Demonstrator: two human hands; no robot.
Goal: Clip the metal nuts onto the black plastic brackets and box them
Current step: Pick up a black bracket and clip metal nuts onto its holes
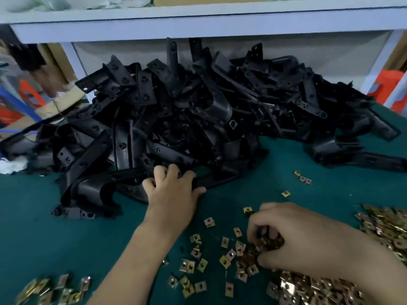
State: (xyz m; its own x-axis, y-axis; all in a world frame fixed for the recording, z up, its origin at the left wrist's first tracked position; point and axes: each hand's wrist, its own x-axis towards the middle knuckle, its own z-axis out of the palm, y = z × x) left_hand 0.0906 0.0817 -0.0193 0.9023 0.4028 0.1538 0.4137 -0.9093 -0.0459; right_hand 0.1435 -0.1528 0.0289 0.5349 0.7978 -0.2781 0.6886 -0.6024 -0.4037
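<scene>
**Both hands down on the green table**

Over at nine o'clock, loose metal nuts [55,289] lie scattered on the green table [66,238]. The left hand [174,190] reaches out toward twelve o'clock, palm down, fingers curled over a black bracket [123,179] at the near edge of the big bracket pile [198,111]. At four o'clock the right hand [304,236] hunches knuckles-up, fingertips [256,232] pinched into a cluster of brass-coloured nuts [267,242]. More nuts heap up at three o'clock.
</scene>
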